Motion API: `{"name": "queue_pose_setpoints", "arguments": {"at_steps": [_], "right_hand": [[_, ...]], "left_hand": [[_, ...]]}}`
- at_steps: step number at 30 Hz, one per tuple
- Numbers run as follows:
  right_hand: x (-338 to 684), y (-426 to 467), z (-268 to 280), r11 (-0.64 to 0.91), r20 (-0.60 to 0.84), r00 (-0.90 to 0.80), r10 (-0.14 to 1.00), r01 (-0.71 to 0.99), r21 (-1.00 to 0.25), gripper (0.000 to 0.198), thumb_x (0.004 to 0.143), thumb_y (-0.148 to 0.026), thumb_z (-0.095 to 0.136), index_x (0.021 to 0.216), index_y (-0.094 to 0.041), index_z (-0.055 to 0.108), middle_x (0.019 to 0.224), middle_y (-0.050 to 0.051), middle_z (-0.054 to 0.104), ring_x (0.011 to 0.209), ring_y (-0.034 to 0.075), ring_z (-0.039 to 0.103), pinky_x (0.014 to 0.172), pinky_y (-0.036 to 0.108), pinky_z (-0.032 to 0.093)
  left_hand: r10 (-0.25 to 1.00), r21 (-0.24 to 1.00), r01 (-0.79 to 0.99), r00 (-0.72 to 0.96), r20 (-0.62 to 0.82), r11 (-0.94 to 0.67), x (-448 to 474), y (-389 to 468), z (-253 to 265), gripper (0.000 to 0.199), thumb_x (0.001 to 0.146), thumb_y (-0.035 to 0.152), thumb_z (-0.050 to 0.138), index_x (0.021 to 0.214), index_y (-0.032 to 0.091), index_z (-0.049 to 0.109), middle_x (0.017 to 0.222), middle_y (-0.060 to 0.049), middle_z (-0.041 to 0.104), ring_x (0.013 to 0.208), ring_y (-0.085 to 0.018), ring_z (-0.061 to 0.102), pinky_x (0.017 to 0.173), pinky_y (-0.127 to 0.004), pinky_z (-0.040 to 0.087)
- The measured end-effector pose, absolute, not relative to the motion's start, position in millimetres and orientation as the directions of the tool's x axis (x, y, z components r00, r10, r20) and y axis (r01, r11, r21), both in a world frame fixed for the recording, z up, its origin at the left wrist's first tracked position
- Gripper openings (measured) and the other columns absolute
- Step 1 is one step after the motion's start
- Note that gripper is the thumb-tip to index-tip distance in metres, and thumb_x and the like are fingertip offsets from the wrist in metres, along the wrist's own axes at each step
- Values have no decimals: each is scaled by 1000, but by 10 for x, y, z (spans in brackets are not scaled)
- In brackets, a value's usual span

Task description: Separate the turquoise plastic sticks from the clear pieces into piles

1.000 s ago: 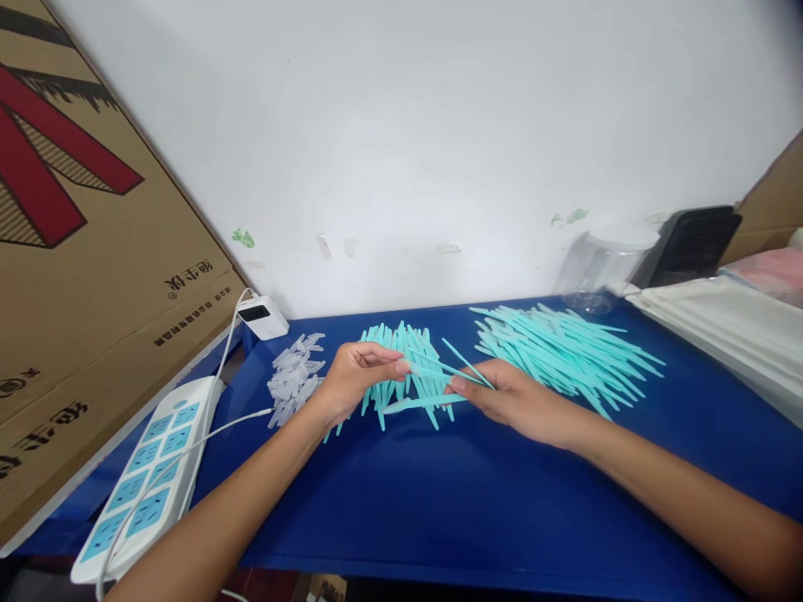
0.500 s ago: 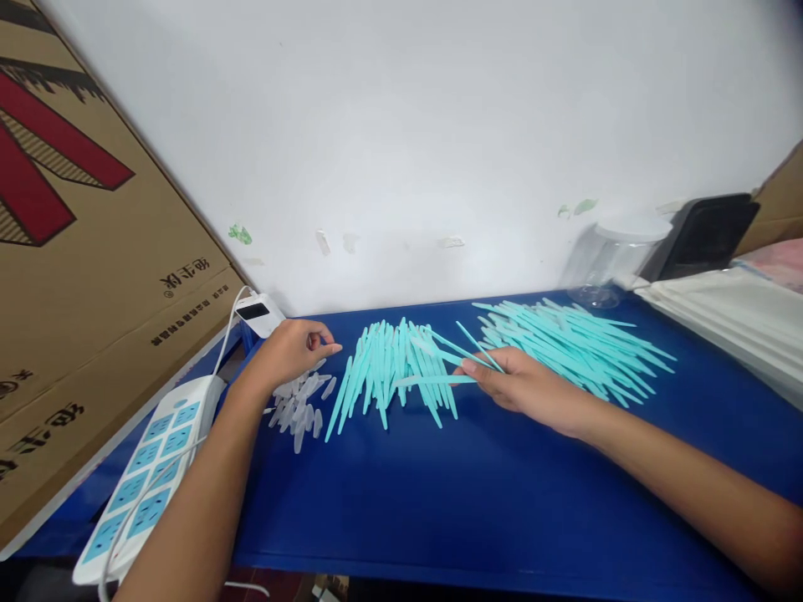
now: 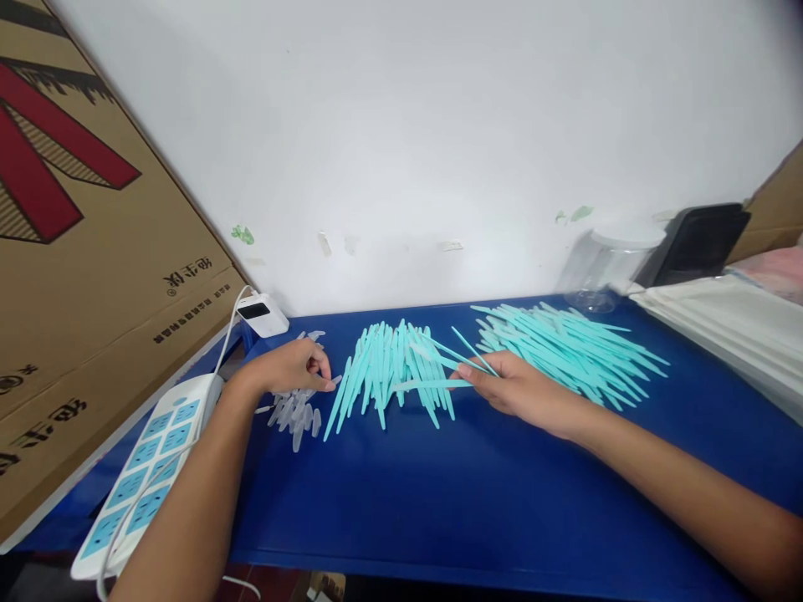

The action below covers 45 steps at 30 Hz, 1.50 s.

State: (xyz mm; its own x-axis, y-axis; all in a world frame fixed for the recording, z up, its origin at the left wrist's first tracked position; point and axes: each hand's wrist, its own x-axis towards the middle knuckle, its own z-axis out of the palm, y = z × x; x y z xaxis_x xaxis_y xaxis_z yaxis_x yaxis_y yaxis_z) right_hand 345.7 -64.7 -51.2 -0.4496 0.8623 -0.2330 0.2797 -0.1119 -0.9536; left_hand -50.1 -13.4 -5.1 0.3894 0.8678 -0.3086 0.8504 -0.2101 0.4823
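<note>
My left hand (image 3: 294,366) is over a small heap of clear plastic caps (image 3: 294,415), thumb and finger pinched together. A small clear cap (image 3: 337,380) pokes out at the fingertips. Farther right, my right hand (image 3: 508,385) is closed around several slim turquoise sticks (image 3: 432,385), shaped like eyebrow razors, which fan out leftward. Their tips hang over a pile of similar turquoise sticks (image 3: 376,368) lying side by side. Behind the right hand lies a larger slanted pile of turquoise sticks (image 3: 565,347).
A blue table (image 3: 401,502) carries everything. On the left are a power strip (image 3: 138,485), a white device with a dark screen (image 3: 263,313) and a tall cardboard box (image 3: 94,276). At the back right stand a clear jar (image 3: 611,267), a black object (image 3: 703,242) and stacked white sheets (image 3: 733,326).
My left hand has come down toward the clear caps, and a cap now shows at its fingertips. My right hand has barely moved and keeps its sticks.
</note>
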Motion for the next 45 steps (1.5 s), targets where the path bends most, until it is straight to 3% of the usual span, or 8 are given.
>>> {"name": "queue_pose_setpoints", "arguments": {"at_steps": [3, 7, 12, 15, 22, 45], "right_hand": [[3468, -629, -527, -109, -229, -464, 856, 272, -956, 56, 91, -74, 62, 93, -19, 64, 61, -8, 33, 52, 9, 24, 50, 28, 18], [3473, -630, -520, -148, -244, -515, 822, 220, -964, 55, 91, -74, 63, 94, -18, 62, 61, -10, 29, 52, 8, 21, 50, 27, 17], [3446, -690, -445, -245, -264, -616, 742, 116, -962, 54, 90, -71, 67, 81, -20, 50, 61, -11, 26, 52, 6, 16, 50, 26, 15], [3433, -722, -424, -300, -283, -682, 674, 97, -949, 54, 90, -71, 68, 84, -20, 52, 61, -11, 26, 53, 7, 16, 49, 25, 13], [3426, -741, -447, -328, -302, -737, 605, 115, -938, 51, 94, -66, 67, 98, -15, 63, 62, -11, 25, 54, 7, 16, 48, 25, 13], [3420, -729, -492, -352, -322, -744, 585, 125, -928, 50, 93, -64, 69, 96, -15, 62, 62, -11, 26, 54, 7, 16, 48, 25, 13]], "left_hand": [[881, 495, 845, 379, -282, -205, -440, -138, -59, 34, 71, 54, 82, 65, 21, 75, 56, 0, 54, 51, -15, 45, 48, -27, 28], [917, 616, 735, 396, -49, -284, -272, -142, -99, 33, 81, 53, 78, 81, 20, 75, 75, -4, 69, 68, -19, 59, 62, -28, 45], [930, 896, 345, 330, 164, -280, 79, -226, -186, 38, 86, 44, 81, 114, 19, 74, 90, -5, 72, 79, -18, 65, 69, -28, 51], [935, 951, 154, 277, 219, -268, 280, -302, -258, 50, 87, 39, 82, 132, 20, 70, 92, -6, 74, 83, -19, 69, 71, -29, 53], [938, 970, 21, 261, 227, -241, 470, -401, -373, 30, 87, 37, 84, 107, 16, 75, 86, -10, 80, 94, -27, 76, 70, -31, 57], [941, 973, 44, 267, 208, -227, 518, -427, -397, 29, 82, 35, 89, 100, 14, 79, 92, -12, 82, 82, -23, 77, 65, -28, 58]]}}
